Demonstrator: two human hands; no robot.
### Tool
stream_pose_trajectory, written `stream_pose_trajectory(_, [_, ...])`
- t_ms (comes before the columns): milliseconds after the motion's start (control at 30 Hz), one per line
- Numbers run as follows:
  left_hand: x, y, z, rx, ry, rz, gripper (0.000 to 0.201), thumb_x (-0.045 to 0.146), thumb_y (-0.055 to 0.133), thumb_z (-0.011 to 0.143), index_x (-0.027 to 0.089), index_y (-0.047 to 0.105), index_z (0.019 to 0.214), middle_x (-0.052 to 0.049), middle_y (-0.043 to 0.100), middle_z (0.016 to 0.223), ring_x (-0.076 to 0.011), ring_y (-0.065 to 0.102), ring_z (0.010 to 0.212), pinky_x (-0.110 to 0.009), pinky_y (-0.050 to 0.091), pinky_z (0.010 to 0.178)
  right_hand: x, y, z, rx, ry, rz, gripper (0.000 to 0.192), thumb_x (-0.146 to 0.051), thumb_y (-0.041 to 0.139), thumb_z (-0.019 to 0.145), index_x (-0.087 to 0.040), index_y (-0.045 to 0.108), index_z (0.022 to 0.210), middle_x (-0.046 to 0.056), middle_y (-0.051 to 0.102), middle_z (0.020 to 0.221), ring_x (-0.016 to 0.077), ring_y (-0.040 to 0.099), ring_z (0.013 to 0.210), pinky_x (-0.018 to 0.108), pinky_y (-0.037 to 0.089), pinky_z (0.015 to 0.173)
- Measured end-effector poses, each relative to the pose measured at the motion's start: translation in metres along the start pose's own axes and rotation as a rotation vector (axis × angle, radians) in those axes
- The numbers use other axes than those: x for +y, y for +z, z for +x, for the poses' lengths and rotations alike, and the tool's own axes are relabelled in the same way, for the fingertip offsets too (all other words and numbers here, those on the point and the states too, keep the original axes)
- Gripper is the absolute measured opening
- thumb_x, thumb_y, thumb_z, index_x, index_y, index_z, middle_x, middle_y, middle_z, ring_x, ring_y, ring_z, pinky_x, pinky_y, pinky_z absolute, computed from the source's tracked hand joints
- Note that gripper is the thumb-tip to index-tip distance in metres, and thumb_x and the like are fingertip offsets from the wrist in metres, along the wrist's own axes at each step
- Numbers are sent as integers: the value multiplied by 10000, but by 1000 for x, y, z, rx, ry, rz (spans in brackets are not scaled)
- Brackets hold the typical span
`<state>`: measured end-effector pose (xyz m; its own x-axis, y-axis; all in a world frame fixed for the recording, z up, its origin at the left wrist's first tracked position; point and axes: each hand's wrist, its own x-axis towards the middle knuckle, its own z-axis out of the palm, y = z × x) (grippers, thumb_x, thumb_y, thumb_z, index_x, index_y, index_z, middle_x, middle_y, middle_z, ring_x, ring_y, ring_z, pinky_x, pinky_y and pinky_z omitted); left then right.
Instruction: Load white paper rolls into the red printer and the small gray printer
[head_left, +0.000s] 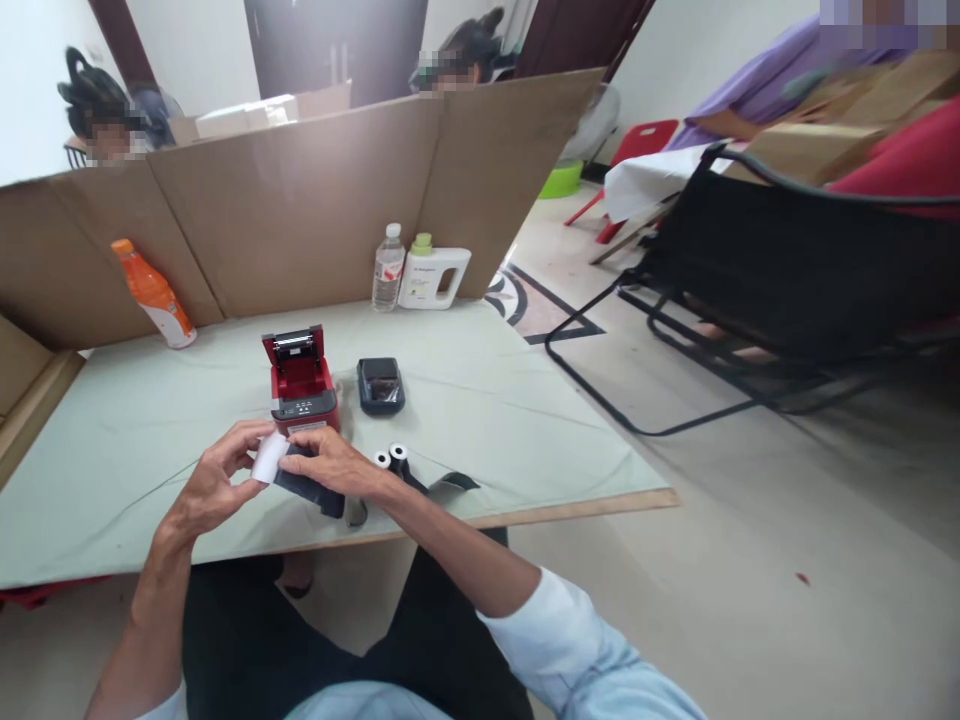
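Now both hands grip a white paper roll (268, 458) in dark wrapping.
Left hand (214, 487) pinches the roll's end; right hand (330, 465) closes over the dark plastic wrapper (307, 488), long axis running left-right.

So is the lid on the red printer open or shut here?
Open. The red printer has its lid tilted up and back, showing the roller and the paper bay beneath.

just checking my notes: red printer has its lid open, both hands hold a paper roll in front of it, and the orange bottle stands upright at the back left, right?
Not quite: the orange bottle leans tilted against the cardboard wall, not upright. The head view shows it. The red printer has its lid open, and the left hand and right hand hold the paper roll.
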<state>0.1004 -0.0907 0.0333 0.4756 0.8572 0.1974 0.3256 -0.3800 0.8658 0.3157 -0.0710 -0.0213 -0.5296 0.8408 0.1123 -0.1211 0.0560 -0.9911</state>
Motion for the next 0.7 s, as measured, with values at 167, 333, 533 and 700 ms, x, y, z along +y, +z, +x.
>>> stream_pose_trajectory(167, [-11,6,-3,132,-79,-203,577,276,839,799,184,653,1337,-164,682,1327,-264,713,1067,-360,618,868,-5,13,-6,170,33,110,368,-503,704,851,-147,689,947,3,647,742,133,564,644,254,441,597])
stream_pose_trajectory(333, [-11,13,-7,168,-110,-271,535,324,852,800,156,698,1284,-166,732,1273,-305,716,1135,-409,604,966,-16,24,-19,289,-126,-34,259,-401,660,903,-166,727,988,7,669,847,147,579,771,272,464,716])
stream_pose_trajectory(533, [7,4,-7,30,1,83,510,319,817,831,189,690,1307,-128,736,1223,-253,723,1002,-366,632,828,-20,25,-26,234,-106,31,299,-422,720,860,-154,724,993,6,657,864,152,569,785,275,464,719])
stream_pose_trajectory(700, [37,-4,4,-206,238,616,542,150,705,872,259,585,1388,-105,658,1338,-277,619,1231,-445,573,994,-23,17,-27,181,6,36,360,-493,748,826,-140,704,879,-12,601,759,126,514,687,254,412,621])
